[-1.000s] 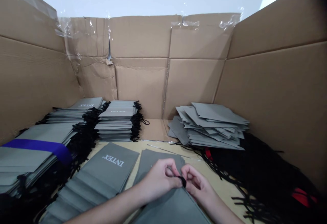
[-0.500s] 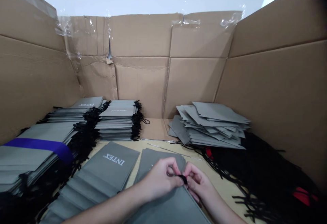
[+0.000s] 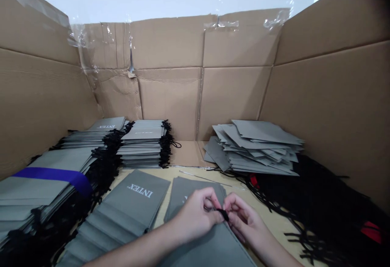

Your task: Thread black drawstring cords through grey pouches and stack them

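Packing area in front of you: cardboard walls (image 3: 170,68) around a worktop (image 3: 268,218) bearing stacked grey drawstring bags (image 3: 141,147).

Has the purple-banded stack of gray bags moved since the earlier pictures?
No. The banded stack keeps its place beside the INTEX-printed bag; only the view shifted.

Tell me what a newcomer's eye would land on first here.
First come the two bare hands at bottom centre: the left hand and right hand pinch a black cord above a grey drawstring bag. At left, a purple band wraps a stack of grey bags, beside a white-lettered INTEX bag. At right, a loose pile of grey bags sits above a tangle of black cords.
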Action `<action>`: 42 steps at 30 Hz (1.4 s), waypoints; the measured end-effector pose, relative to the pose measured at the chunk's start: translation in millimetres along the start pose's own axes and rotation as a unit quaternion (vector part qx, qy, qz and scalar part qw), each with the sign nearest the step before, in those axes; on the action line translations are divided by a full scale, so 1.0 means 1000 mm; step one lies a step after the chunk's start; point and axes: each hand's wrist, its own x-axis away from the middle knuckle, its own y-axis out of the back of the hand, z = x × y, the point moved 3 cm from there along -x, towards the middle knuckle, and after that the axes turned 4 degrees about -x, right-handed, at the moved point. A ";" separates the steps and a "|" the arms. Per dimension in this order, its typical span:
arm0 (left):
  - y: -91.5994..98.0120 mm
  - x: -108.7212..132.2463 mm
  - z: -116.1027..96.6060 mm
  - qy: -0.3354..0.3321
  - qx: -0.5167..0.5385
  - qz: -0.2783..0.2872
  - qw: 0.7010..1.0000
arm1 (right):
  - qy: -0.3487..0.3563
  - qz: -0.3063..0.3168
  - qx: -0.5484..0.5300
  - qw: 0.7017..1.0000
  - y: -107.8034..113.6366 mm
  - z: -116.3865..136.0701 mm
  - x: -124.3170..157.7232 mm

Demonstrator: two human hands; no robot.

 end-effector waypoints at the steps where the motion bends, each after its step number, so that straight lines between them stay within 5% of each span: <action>1: 0.000 0.000 0.001 0.001 -0.008 -0.006 1.000 | 0.008 -0.006 0.013 1.000 0.000 0.000 0.000; 11: -0.002 0.004 -0.003 -0.061 -0.064 0.005 0.996 | 0.053 -0.049 0.109 0.991 -0.001 -0.003 0.001; 18: -0.002 0.007 -0.004 -0.050 -0.181 0.015 0.982 | 0.021 -0.064 0.053 0.996 -0.006 -0.003 0.001; 29: -0.002 0.014 -0.015 -0.093 -0.408 0.025 0.908 | 0.027 -0.089 0.058 0.994 -0.005 -0.004 0.003; 35: -0.001 0.012 -0.017 -0.095 -0.305 0.008 0.948 | -0.003 -0.046 -0.070 0.996 -0.011 0.005 0.003; 42: 0.004 0.009 -0.014 -0.077 -0.229 0.015 0.970 | 0.011 -0.044 -0.055 0.997 -0.010 0.013 0.005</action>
